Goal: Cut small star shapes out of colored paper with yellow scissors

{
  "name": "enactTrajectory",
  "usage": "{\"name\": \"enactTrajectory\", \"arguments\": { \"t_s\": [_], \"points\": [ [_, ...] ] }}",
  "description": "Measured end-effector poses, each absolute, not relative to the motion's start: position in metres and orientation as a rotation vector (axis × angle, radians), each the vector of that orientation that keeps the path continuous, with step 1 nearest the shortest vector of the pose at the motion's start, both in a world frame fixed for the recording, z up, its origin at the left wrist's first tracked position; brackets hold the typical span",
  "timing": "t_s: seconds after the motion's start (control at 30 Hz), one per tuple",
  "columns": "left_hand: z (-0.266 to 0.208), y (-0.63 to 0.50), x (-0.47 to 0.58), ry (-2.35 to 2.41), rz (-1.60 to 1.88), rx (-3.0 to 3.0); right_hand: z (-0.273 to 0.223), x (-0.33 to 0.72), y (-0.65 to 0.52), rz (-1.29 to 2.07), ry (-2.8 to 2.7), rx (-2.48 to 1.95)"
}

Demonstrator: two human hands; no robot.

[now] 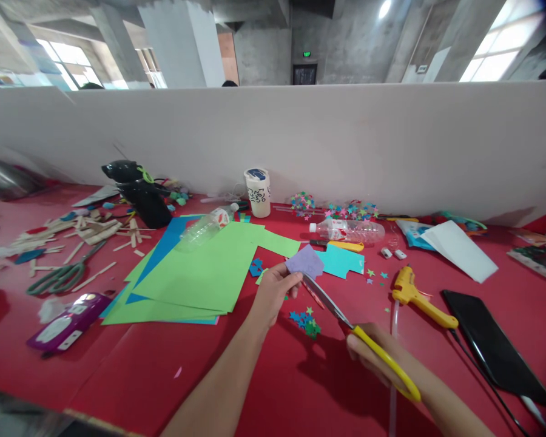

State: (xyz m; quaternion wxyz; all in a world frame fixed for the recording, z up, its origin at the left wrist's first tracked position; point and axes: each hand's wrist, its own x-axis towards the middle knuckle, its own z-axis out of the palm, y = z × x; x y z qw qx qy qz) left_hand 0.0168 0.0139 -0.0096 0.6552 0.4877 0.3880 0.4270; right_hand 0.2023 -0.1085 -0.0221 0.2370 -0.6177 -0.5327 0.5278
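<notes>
Between the thumb and fingers of my left hand [275, 291] is a small piece of purple paper [306, 261], held up over the table. My right hand [373, 352] grips a pair of scissors [382, 358] with yellow handles. Their blades point up and left, the tips at the lower edge of the purple paper; whether they cut into it I cannot tell. Below the blades lie small blue and green paper stars [307, 321]. Just behind the paper, a notched piece of light blue paper [344, 261] rests on the table beside a yellow cutter [346, 246].
Green paper sheets [200, 273] are stacked at left, with a plastic bottle [209, 224] on top. Another bottle [359, 232], a cup [258, 194] and a black flask [145, 200] stand or lie behind. A glue gun [421, 297] and a phone-like black slab [491, 340] are at right; green-handled scissors [66, 276] lie far left.
</notes>
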Motion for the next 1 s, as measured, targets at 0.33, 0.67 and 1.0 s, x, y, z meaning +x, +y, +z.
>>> {"name": "enactTrajectory", "arguments": {
  "t_s": [0.33, 0.67, 1.0],
  "points": [
    [-0.008, 0.015, 0.015, 0.872, 0.931, 1.112, -0.026, 0.202, -0.109, 1.440, -1.410, -1.733],
    [-0.012, 0.015, 0.016, 0.802, 0.945, 1.021, -0.019, 0.201, -0.111, 1.433, -1.379, -1.755],
    [-0.008, 0.015, 0.015, 0.857, 0.942, 1.121, -0.017, 0.203, -0.111, 1.416, -1.392, -1.804]
  ]
}}
